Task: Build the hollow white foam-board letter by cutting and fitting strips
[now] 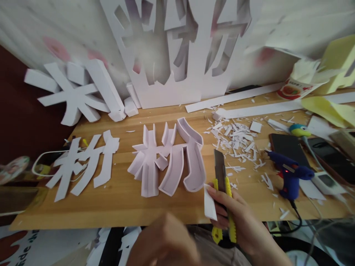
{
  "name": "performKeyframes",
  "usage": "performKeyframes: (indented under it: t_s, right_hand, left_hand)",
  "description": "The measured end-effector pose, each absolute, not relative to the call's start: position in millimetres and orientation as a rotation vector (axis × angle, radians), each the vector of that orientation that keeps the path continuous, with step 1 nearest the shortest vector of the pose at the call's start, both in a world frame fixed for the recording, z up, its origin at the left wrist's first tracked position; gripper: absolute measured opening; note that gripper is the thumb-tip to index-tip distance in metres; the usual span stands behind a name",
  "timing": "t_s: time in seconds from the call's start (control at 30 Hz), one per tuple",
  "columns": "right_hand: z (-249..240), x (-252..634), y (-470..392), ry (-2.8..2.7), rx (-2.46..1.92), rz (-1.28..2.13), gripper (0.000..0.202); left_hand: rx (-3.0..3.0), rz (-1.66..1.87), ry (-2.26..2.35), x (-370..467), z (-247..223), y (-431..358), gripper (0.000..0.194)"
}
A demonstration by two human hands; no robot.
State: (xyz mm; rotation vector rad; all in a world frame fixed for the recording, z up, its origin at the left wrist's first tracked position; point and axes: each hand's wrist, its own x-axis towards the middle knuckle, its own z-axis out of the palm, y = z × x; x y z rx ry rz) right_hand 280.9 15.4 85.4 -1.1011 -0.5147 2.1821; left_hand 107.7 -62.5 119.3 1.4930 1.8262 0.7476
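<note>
My right hand [233, 210] is closed around a yellow utility knife [220, 173], its blade pointing away from me. The same hand pinches a small white foam board piece [210, 204] between thumb and fingers. Low in the middle, my left hand [168, 242] is smeared by motion, and its fingers cannot be made out. Just beyond both hands, a hollow white foam character [149, 157] lies on the wooden table [116, 212], with raised walls along its strokes. To its left lies a flat white cut-out character [91, 162].
White scraps [235, 136] litter the table's right half. Further right are a blue glue gun [291, 173], phones and a paper cup [296, 83]. Long white strips [235, 96] lie at the back, before a standing cut-out board [172, 94]. A thick white character [79, 92] stands back left.
</note>
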Motion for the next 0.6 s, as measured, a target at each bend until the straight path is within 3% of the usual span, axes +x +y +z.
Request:
performKeyframes:
  t_s: [0.07, 0.2, 0.33, 0.43, 0.53, 0.6]
  right_hand:
    - [87.6, 277.4, 16.8, -0.514, -1.094, 2.195, 0.051]
    - [89.8, 275.6, 21.4, -0.567, -1.079, 2.269, 0.05]
    - [80.7, 287.5, 32.6, -0.766, -1.078, 2.173, 0.046]
    - [68.4, 298.0, 46.8, -0.703, -1.15, 1.882, 0.041]
    - [57.8, 304.8, 62.2, -0.689, -1.261, 1.714, 0.04]
    - [53.0, 307.6, 70.3, -0.735, -1.398, 1.68, 0.049]
  left_hand:
    - [1.685, 0.839, 1.628, 113.4, 122.5, -47.5, 0.011]
    - [2.11, 1.071, 1.352, 115.7, 121.5, -29.0, 0.025]
    - [2.268, 1.202, 1.717, 87.2, 122.7, -13.6, 0.031]
    - [2.176, 1.278, 2.05, 52.3, 123.5, 11.7, 0.017]
    - [2.028, 1.173, 2.17, 24.1, 116.7, 39.7, 0.013]
    - [1.968, 1.079, 2.159, 15.2, 107.9, 53.1, 0.015]
